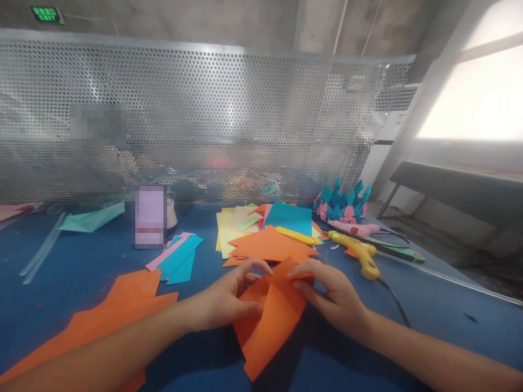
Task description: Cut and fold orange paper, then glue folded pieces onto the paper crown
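Observation:
An orange sheet of paper (272,332), partly folded with a flap raised, is held above the blue table between both hands. My left hand (229,299) grips its left side, thumb on the near face and fingers curled behind the upper edge. At the upper right corner, my right hand (330,291) pinches the paper between thumb and fingers. Just beyond the hands lies a stack of orange paper pieces (272,245). More orange sheets (126,294) spread under and beside my left forearm.
Blue and pink paper strips (180,258) lie left of centre, near a phone (150,216). At the right are a yellow glue gun (359,253) with a cord, a pink glue gun (353,228) and a blue-and-pink folded paper piece (343,201). A perforated metal screen (196,120) stands behind.

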Motion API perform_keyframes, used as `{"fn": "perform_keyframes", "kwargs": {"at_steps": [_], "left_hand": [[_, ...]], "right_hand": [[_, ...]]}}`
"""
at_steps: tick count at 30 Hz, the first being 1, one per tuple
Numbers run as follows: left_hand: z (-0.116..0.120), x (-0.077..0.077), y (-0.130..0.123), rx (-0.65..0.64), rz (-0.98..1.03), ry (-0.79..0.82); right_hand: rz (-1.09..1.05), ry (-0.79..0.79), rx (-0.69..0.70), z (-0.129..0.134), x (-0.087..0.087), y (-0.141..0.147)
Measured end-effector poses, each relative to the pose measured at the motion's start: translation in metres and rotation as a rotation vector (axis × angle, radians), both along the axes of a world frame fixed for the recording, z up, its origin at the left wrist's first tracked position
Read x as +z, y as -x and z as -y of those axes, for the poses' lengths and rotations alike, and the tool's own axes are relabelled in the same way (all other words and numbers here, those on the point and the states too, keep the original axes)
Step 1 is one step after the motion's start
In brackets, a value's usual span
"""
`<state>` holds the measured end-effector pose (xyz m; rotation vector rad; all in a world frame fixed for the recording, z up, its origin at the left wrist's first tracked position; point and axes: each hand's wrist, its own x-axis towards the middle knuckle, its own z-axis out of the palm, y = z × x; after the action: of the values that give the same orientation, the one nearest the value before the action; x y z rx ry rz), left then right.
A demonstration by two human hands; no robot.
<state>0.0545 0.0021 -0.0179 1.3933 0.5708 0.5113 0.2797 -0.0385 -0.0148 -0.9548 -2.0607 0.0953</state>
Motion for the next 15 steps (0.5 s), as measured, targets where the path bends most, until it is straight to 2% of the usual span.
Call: {"fn": "perform_keyframes", "kwargs": {"at_steps": [4, 7, 10, 15], "left_hand": [[0.005, 0.014, 0.002, -0.096, -0.128, -0.278], [0.005, 0.021, 0.004, -0.114, -0.187, -0.408], [0.002, 0.020, 0.008, -0.059, -0.233, -0.413], [0.000, 0.018, 0.010, -0.024, -0.249, -0.283]], "right_hand": [[0.009, -0.004, 0.087, 0.001, 0.001, -0.001], [0.000, 0.008, 0.143, 0.001, 0.003, -0.002], [-0.006, -0.005, 0.153, 0.000, 0.004, -0.002], [-0.013, 0.023, 0.052, -0.003, 0.005, 0.001]]}}
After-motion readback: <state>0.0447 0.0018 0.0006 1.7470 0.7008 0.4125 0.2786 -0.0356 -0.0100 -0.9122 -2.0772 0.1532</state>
